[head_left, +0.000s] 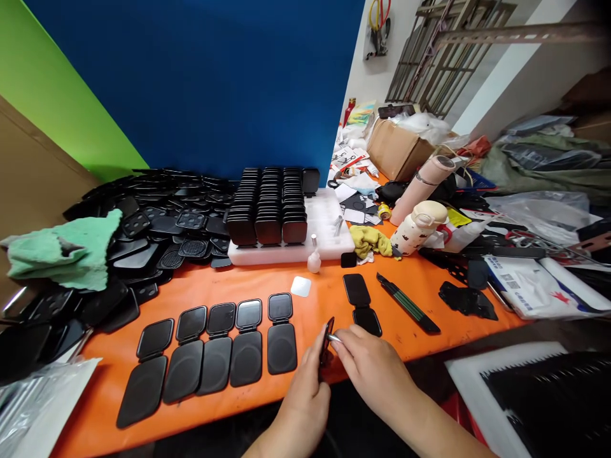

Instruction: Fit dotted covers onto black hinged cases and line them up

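At the near edge of the orange desk [420,292], the left hand [305,388] pinches a black hinged case [326,343] upright on its edge, apparently so the right hand [372,366], its grip closed on a small metal pin [335,338], can reach the hinge. Left of the case, five open cases [214,350] lie flat in a row; bare orange stays open beyond it, up to the white tray [329,235] of stacked parts.

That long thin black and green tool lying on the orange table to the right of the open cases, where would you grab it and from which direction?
The black and green tool lies flat and slanted on the orange table, with bare table along both long sides. I would probably come from above and pinch its middle across the narrow width, fingers on the two long edges. The right hand is nearest, though it now holds a small metal piece.
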Motion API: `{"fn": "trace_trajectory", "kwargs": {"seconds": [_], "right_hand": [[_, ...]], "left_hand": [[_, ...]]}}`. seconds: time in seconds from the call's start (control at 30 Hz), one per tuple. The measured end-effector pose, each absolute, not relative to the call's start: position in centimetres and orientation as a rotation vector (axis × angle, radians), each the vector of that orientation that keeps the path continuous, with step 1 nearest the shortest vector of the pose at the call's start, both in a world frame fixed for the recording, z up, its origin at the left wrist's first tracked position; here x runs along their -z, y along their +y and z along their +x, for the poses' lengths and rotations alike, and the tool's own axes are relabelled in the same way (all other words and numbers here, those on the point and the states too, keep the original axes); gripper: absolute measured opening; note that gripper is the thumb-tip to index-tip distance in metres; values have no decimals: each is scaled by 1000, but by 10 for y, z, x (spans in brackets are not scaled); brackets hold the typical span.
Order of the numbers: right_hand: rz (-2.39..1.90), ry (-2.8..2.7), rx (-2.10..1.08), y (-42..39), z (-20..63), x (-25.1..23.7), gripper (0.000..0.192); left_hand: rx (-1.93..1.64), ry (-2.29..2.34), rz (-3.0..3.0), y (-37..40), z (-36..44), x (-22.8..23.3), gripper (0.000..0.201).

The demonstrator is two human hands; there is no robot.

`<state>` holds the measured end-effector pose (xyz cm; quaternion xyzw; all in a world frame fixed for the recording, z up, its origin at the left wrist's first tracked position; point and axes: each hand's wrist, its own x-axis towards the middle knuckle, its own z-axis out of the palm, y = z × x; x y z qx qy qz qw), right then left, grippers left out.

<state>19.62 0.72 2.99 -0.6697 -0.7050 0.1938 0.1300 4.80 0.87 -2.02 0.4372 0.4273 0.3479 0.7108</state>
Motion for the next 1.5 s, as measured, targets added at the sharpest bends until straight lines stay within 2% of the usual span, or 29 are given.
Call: {"fn": "trace_trajectory", "kwargs": {"seconds": [0.2,0.37,0.47,0.67,0.83,0.93,1.17,1.43,1.5], "right_hand": [[-1784,-1740,-900,8,204,-31,27],[-1722,-1518,-1098,6,209,-30,29],[-1742,-1594,-1007,5,208,-28,27],[-1939,-1939,-601,2,202,-27,28],[-1730,-1648,-909,4,207,-28,27],[-1677,-1496,-972,4,213,-30,27],[-1708,-1598,-881,0,215,-41,23],[-1894,-2110,-422,-1,191,-36,22],[-1895,-2104,-425,-1,188,-34,21]], "left_hand": [[-552,871,565,14,48,0,59],[-505,866,393,13,50,-11,51],[-534,915,551,12,53,-4,55],[-833,996,1044,10,53,11,55],[-556,921,628,17,50,-10,50],[-519,902,427,20,49,-19,44],[-570,976,526,20,52,-16,45],[-700,1012,983,17,62,0,61],[-717,1014,1039,16,61,6,62]]}}
